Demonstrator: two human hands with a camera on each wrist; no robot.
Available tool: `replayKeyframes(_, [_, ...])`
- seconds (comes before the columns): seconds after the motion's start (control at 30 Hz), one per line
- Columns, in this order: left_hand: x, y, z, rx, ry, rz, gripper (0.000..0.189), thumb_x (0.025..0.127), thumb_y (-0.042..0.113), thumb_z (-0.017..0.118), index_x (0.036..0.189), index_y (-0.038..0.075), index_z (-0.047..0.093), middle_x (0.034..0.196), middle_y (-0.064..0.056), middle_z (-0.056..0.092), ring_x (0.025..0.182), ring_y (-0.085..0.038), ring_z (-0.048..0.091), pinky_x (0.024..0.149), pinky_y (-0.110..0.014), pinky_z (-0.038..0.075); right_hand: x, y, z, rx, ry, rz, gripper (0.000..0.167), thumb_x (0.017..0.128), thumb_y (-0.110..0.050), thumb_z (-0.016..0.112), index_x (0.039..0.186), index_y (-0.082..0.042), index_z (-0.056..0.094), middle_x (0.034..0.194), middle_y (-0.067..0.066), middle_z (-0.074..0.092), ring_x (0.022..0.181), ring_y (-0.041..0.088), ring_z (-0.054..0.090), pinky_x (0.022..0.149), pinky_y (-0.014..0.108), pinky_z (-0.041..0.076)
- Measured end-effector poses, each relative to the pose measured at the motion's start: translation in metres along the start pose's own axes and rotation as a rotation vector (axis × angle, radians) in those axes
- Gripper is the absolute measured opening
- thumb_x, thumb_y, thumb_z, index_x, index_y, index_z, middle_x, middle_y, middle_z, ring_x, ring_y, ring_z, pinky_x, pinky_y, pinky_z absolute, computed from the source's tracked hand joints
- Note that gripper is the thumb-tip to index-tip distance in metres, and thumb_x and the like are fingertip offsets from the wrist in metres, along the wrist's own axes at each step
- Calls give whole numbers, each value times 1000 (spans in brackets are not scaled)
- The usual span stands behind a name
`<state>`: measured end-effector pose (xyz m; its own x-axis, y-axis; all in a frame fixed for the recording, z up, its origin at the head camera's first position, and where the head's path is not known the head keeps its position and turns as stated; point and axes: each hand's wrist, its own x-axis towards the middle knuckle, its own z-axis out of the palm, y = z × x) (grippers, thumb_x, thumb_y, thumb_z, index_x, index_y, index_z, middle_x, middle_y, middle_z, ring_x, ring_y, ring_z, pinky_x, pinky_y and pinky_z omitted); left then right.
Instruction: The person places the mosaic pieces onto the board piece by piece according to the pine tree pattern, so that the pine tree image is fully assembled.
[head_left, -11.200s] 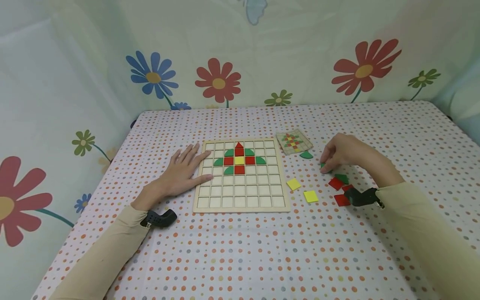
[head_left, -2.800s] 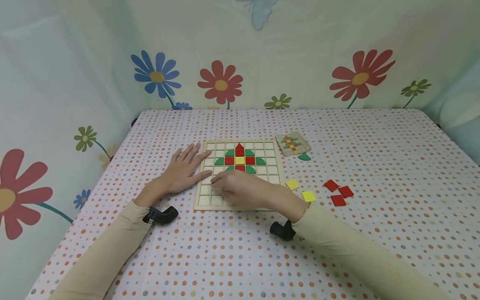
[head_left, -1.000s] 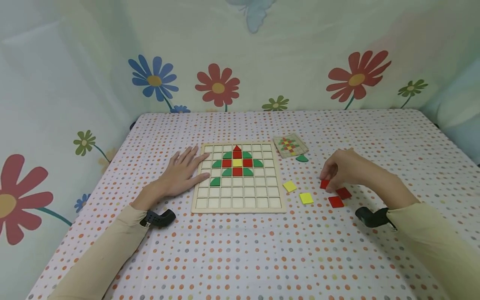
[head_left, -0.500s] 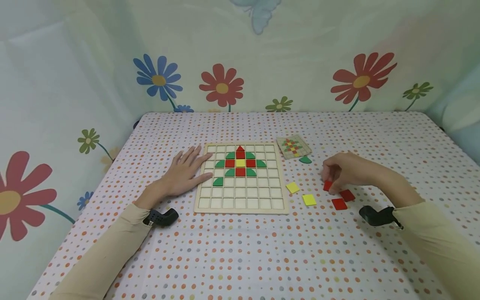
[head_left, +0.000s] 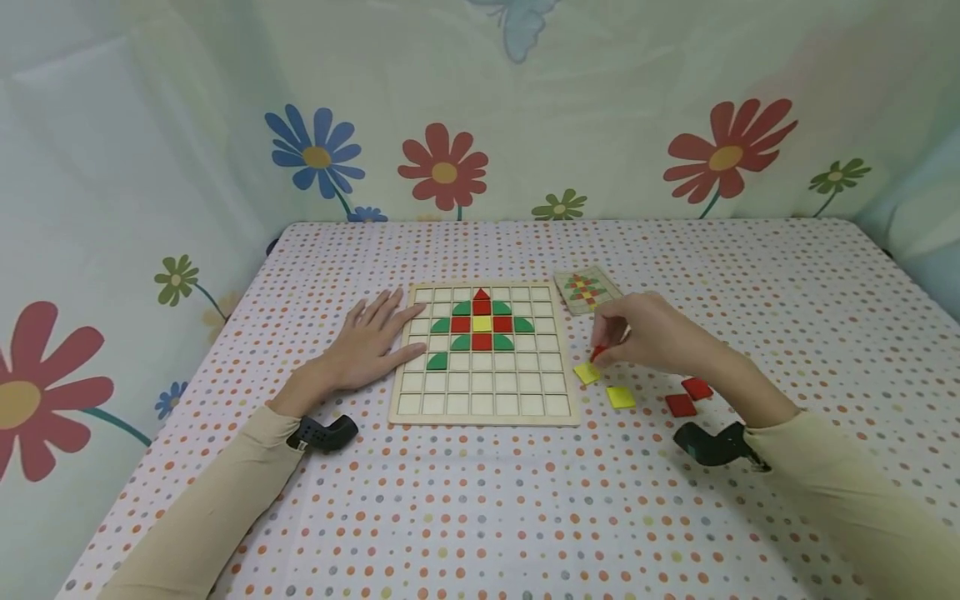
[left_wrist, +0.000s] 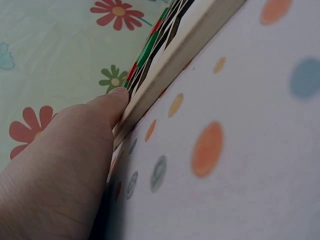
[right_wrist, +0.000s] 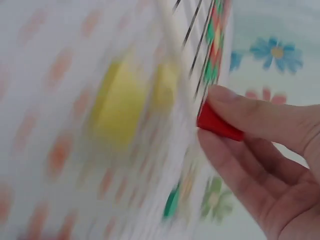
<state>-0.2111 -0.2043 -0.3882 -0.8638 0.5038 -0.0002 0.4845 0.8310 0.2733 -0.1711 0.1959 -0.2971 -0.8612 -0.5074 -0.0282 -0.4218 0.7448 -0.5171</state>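
My left hand (head_left: pixel 366 343) lies with fingers spread at the left edge of a wooden grid board (head_left: pixel 484 420); its thumb rests on the rim. Green quarter-round, red and yellow tiles form a tree-like pattern in the board's upper cells, topped by a red triangle (head_left: pixel 481 294). A green quarter-round tile (head_left: pixel 437 362) sits lower left in the pattern. Just right of the board, my right hand (head_left: pixel 651 335) pinches a red tile (right_wrist: pixel 217 122) between thumb and fingers, close over a yellow square tile (head_left: pixel 587 373).
Another yellow tile (head_left: pixel 620 397) lies nearer me. Two red square tiles (head_left: pixel 681 405) lie farther right, near the right wrist. A pattern card (head_left: pixel 570 292) lies behind the right hand. In the right wrist view a loose green tile (right_wrist: pixel 171 202) shows, hidden in the head view.
Green quarter-round tiles have been added to the board's lower pattern since the oldest frame. The right hand then took a red tile from the group at right and has carried it left; left hand still.
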Motion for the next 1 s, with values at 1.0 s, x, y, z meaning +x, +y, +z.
replayKeyframes(1.0, [0,-2,0,2,-14,-4,73,108,56,45,168,21,24,175,-18,5,161,-36,1,126,-63,0,94,-86,80,114,-52,-208,10,89,7,79,98,1,80,92,10,79,84,16,72,79,28,58])
